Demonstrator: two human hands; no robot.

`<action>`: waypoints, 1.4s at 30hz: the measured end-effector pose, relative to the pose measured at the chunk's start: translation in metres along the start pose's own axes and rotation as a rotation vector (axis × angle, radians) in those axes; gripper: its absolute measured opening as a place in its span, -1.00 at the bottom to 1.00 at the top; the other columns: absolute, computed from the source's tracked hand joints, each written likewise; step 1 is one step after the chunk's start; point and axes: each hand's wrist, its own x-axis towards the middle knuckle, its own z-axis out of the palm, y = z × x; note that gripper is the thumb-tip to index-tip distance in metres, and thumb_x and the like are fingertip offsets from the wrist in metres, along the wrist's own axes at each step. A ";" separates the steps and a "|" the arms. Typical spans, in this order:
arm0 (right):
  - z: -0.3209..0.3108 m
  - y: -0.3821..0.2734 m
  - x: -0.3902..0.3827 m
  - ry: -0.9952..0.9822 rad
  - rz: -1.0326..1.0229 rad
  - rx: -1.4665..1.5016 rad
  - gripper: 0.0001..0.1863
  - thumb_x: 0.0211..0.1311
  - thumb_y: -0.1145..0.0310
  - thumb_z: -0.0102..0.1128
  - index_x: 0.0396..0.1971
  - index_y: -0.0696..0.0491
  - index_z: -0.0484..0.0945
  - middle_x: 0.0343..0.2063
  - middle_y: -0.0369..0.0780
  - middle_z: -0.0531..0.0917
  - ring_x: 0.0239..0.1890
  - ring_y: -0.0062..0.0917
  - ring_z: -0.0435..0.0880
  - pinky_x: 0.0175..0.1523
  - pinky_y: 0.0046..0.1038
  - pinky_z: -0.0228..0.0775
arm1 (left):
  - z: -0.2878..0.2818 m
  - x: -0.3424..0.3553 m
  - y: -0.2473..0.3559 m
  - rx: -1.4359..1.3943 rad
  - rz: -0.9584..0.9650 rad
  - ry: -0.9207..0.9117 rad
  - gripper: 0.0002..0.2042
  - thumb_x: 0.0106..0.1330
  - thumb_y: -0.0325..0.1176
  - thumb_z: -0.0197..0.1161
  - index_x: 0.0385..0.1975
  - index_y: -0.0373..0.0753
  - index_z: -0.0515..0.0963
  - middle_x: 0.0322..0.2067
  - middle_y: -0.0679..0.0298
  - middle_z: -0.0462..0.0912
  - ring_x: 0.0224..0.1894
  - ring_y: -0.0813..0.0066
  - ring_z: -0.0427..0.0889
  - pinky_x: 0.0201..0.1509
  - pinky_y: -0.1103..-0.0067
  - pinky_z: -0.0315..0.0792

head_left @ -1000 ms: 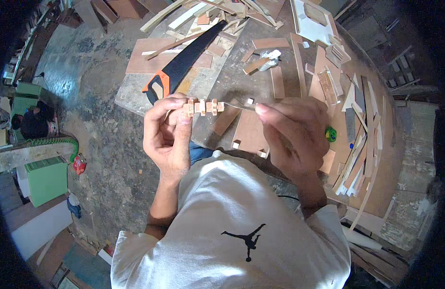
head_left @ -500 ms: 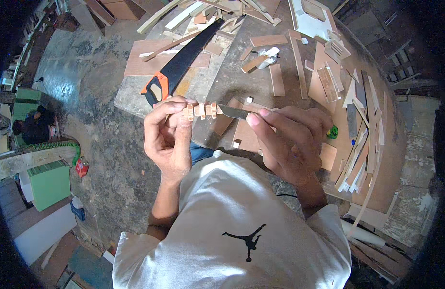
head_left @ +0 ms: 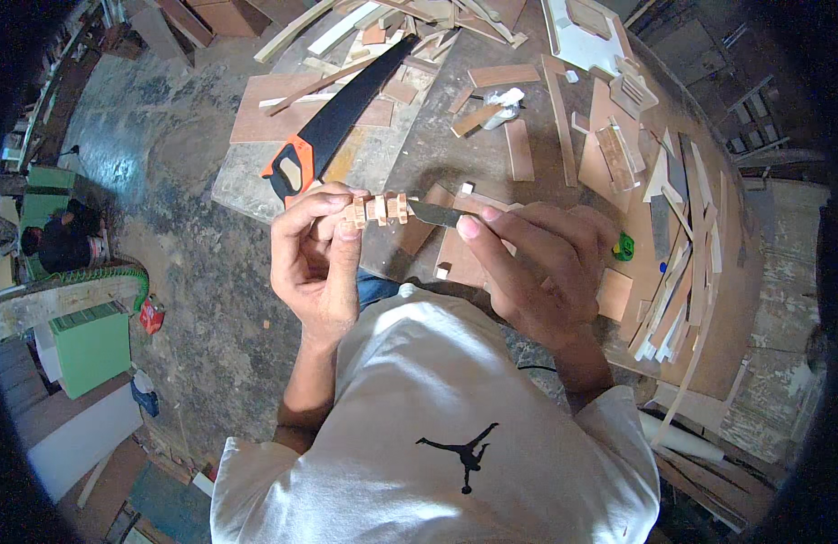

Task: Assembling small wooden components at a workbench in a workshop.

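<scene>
My left hand [head_left: 319,263] grips a small notched wooden piece [head_left: 376,210] between fingertips and thumb, held level at chest height above the table's near edge. My right hand [head_left: 541,263] holds a flat, dark grey metal blade [head_left: 434,214], its narrow tip at the right end of the wooden piece; whether the two touch is hard to tell. Beyond my hands a hand saw [head_left: 353,109] with an orange and black handle lies on the table. Beneath them lie wooden boards [head_left: 473,258] and small pale blocks [head_left: 467,189].
The worktable [head_left: 437,136] carries scattered wood offcuts, a bundle of strips [head_left: 686,272], a green object [head_left: 624,246] and a white crumpled item [head_left: 505,107]. On the floor at left are green boxes [head_left: 88,349], a coiled green hose, a red object [head_left: 151,315] and a dark, unclear shape.
The blade has turned to show more of its flat face, and my right hand has shifted slightly left. My left hand still holds the wooden piece in nearly the same place.
</scene>
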 end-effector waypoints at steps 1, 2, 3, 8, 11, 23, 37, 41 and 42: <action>0.001 0.001 0.000 0.019 -0.031 -0.012 -0.59 0.02 0.31 0.43 -0.05 -0.15 0.64 -0.10 -0.46 0.59 -0.09 -0.59 0.56 -0.01 -0.41 0.23 | 0.000 0.000 0.000 0.000 0.000 0.000 -0.78 0.35 -0.62 0.14 -0.04 -0.39 0.38 -0.10 0.01 0.53 -0.01 0.30 0.59 0.12 0.42 0.47; 0.002 0.001 -0.002 0.019 -0.031 -0.012 -0.59 0.02 0.31 0.43 -0.05 -0.15 0.64 -0.10 -0.46 0.59 -0.09 -0.59 0.56 -0.01 -0.41 0.23 | 0.000 0.000 0.002 0.002 -0.014 -0.001 -0.78 0.35 -0.63 0.13 -0.04 -0.39 0.38 -0.10 0.00 0.53 -0.01 0.30 0.59 0.12 0.42 0.47; 0.002 0.001 -0.003 0.021 -0.032 -0.022 -0.58 0.01 0.32 0.43 -0.05 -0.15 0.64 -0.10 -0.45 0.59 -0.09 -0.58 0.56 0.00 -0.40 0.22 | 0.001 0.000 0.002 0.003 -0.028 -0.002 -0.78 0.35 -0.63 0.13 -0.04 -0.39 0.38 -0.09 0.00 0.53 -0.01 0.30 0.59 0.12 0.43 0.47; -0.002 -0.004 -0.002 -0.040 0.032 0.001 -0.54 -0.02 0.46 0.47 -0.06 -0.20 0.62 -0.07 -0.48 0.56 -0.06 -0.60 0.52 0.01 -0.36 0.19 | 0.002 0.001 0.002 -0.011 -0.032 -0.002 -0.78 0.35 -0.64 0.12 -0.04 -0.40 0.37 -0.09 -0.01 0.53 -0.01 0.30 0.59 0.12 0.43 0.47; -0.004 -0.006 -0.002 -0.053 0.060 0.009 -0.52 -0.03 0.45 0.48 -0.04 -0.21 0.61 -0.07 -0.48 0.56 -0.06 -0.60 0.52 0.01 -0.37 0.18 | 0.002 0.001 0.001 -0.007 -0.025 -0.006 -0.78 0.35 -0.64 0.12 -0.05 -0.40 0.37 -0.10 -0.01 0.52 -0.01 0.30 0.58 0.12 0.42 0.48; -0.002 0.003 -0.008 -0.005 -0.033 -0.011 -0.64 0.02 0.31 0.37 -0.10 -0.14 0.66 -0.07 -0.42 0.59 -0.05 -0.56 0.55 0.06 -0.38 0.24 | 0.004 0.001 0.001 0.010 -0.023 -0.018 -0.77 0.35 -0.65 0.13 -0.04 -0.40 0.38 -0.10 0.01 0.51 -0.01 0.31 0.58 0.11 0.44 0.48; 0.002 0.006 -0.001 0.135 0.368 0.474 -0.67 -0.01 0.57 0.41 -0.18 0.00 0.67 -0.32 -0.32 0.68 -0.26 -0.51 0.63 -0.05 -0.39 0.35 | 0.002 0.003 -0.004 -0.407 -0.378 0.044 -0.74 0.40 -0.50 0.13 0.05 -0.34 0.40 -0.07 0.11 0.56 -0.02 0.44 0.58 0.12 0.48 0.48; 0.005 0.003 -0.004 0.120 0.452 0.571 -0.70 0.00 0.60 0.40 -0.21 0.04 0.68 -0.31 -0.28 0.71 -0.27 -0.48 0.64 -0.07 -0.43 0.38 | -0.001 0.004 -0.003 -0.626 -0.608 0.062 -0.67 0.39 -0.44 0.16 0.11 -0.34 0.38 -0.03 0.11 0.59 -0.05 0.45 0.63 0.12 0.48 0.56; 0.007 0.002 -0.003 0.136 0.464 0.582 -0.70 0.00 0.61 0.39 -0.21 0.04 0.68 -0.32 -0.27 0.71 -0.27 -0.48 0.65 -0.08 -0.43 0.39 | -0.002 0.005 -0.004 -0.667 -0.621 0.061 -0.70 0.40 -0.46 0.14 0.08 -0.37 0.39 -0.03 0.09 0.58 -0.03 0.38 0.63 0.13 0.44 0.56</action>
